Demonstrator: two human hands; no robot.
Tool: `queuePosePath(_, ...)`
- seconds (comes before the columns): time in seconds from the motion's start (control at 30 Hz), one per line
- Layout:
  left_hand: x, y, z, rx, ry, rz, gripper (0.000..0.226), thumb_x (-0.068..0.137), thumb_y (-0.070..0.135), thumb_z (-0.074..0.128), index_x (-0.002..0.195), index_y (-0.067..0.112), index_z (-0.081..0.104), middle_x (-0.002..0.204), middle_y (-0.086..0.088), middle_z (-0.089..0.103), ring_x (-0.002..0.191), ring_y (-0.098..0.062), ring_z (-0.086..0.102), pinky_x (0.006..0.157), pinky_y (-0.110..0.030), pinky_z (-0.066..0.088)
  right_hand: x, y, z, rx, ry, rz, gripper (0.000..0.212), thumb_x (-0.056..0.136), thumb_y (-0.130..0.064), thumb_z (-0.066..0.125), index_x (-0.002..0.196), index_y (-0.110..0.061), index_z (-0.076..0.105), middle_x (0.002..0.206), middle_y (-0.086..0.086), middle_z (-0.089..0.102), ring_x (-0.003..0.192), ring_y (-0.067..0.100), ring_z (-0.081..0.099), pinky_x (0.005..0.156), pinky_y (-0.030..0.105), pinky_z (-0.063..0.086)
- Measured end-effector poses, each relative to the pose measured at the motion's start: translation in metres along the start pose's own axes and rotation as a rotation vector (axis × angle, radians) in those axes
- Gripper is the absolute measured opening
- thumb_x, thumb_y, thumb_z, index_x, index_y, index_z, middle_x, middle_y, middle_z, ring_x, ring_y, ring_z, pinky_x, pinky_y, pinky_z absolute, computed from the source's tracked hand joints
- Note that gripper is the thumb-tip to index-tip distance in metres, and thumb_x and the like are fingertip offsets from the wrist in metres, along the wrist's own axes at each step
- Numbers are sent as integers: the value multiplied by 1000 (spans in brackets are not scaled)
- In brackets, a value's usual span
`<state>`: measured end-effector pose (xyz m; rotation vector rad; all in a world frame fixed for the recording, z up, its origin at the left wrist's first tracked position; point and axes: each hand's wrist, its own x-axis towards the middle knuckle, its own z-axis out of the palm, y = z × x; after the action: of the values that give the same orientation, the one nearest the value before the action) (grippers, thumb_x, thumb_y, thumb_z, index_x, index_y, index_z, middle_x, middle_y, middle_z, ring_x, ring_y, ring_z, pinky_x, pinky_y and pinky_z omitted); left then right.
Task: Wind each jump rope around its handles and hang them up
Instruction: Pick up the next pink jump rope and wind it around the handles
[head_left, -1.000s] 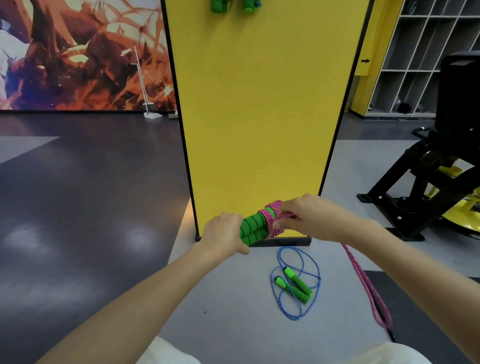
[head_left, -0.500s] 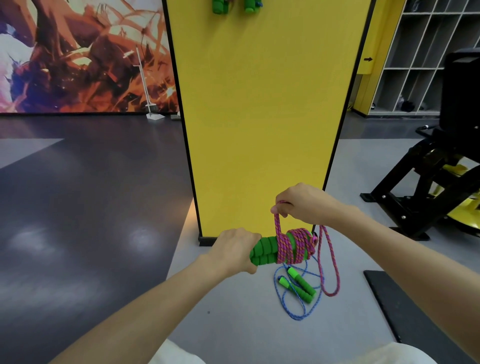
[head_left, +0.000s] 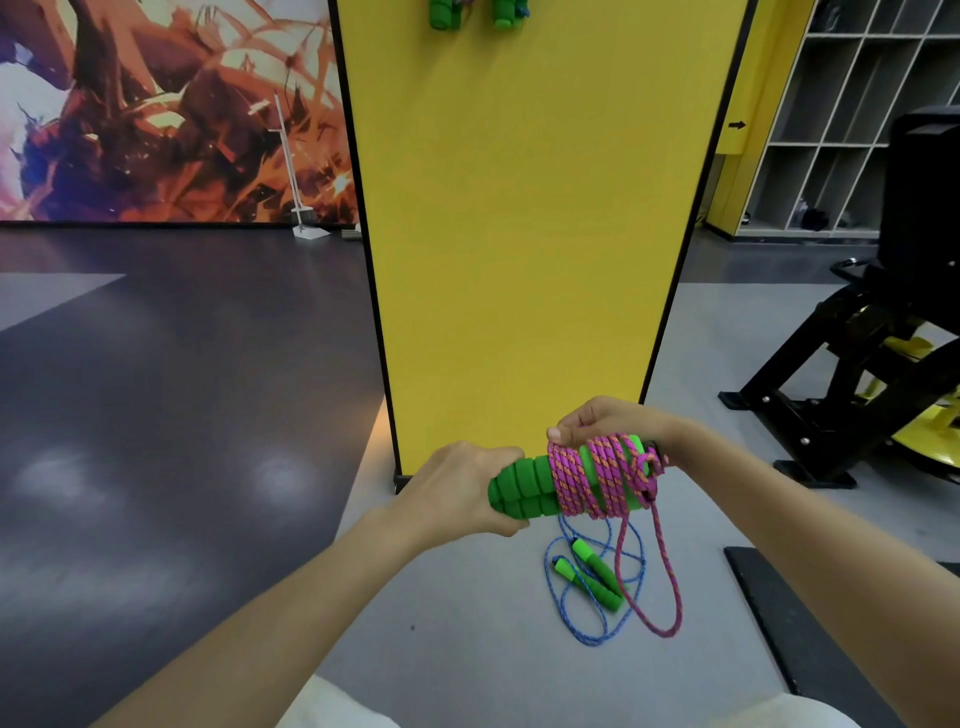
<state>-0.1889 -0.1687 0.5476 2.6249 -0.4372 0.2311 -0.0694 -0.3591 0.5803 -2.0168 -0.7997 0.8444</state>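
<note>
We count two hands at work in the lower middle of the frame. The left hand (head_left: 467, 488) is wrapped tightly round the near ends of two green foam handles (head_left: 519, 491), held side by side and lying roughly level. One pink rope (head_left: 587, 478) is wound round the far half of that pair in many close turns; we cannot count them exactly. The right hand (head_left: 608, 423) sits on top of the coils with fingers curled, pinching the pink rope at its upper left edge. One long loose loop of the same rope hangs from the right end of the handles towards the floor.

Below it, on the grey floor (head_left: 467, 649), lies one blue rope (head_left: 569, 618), unwound in loose loops, with its two green handles (head_left: 597, 577) lying close together inside them.

Behind the hands stands one yellow panel (head_left: 519, 234). At its top edge, at the upper middle of the frame, we see two green handle ends (head_left: 444, 13) hanging.

At the right are one black machine (head_left: 857, 364) and one black mat (head_left: 795, 634); at the upper right, grey shelving (head_left: 841, 104); at the upper left, one orange mural (head_left: 156, 104).
</note>
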Motion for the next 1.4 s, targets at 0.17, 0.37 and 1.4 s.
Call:
queuePosePath(0.17,-2,8,0,-406,14,-137,27,65,17,85,78,19,62,61,7,57,52,-5,49,49,-20,41,2,24,7,387,92,56,41,92,8,34,59,0,58,48,5,60,40,10,59,42,18,48)
queuePosePath(0.37,1,18,-2,-739,-30,-205,27,69,5,83,86,10,64,70,-5,69,60,-17,66,58,-33,54,-3,29,34,433,100,49,41,96,-3,32,57,-18,34,48,-6,31,41,6,23,43,20,13)
queuePosePath(1.4,10,-10,13,2,169,-548,37,66,41,80,87,19,60,81,-1,67,77,-23,66,68,-36,56,-29,-1,66,-386,437,-43,40,101,-31,38,65,-22,52,59,-5,46,55,10,40,54,20,32)
